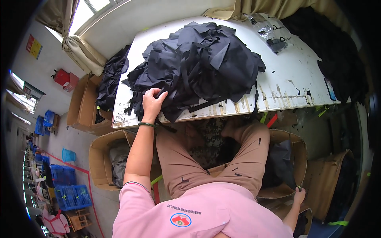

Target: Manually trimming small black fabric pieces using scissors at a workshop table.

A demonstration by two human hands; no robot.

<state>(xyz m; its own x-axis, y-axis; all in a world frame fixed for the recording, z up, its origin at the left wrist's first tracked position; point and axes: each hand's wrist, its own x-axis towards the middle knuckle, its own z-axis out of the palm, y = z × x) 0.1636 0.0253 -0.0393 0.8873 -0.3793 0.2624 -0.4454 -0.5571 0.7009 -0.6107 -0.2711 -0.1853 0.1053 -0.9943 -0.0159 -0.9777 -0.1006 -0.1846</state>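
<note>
A large heap of black fabric pieces covers the middle of the white table. At the heap's near left edge, my left hand is closed on a strip of black fabric, thumb against fingers. My right hand is low on the right, outside the rim of a cardboard box. Its fingers pinch the corner of a dark fabric piece that hangs inside this box. A small yellow-green bit shows by those fingertips; I cannot make out what it is.
A clear plastic bag and another black fabric pile lie on the table's right. Cardboard boxes with dark cloth flank the table. Black scraps litter the floor and my trousers. Blue crates stand far left.
</note>
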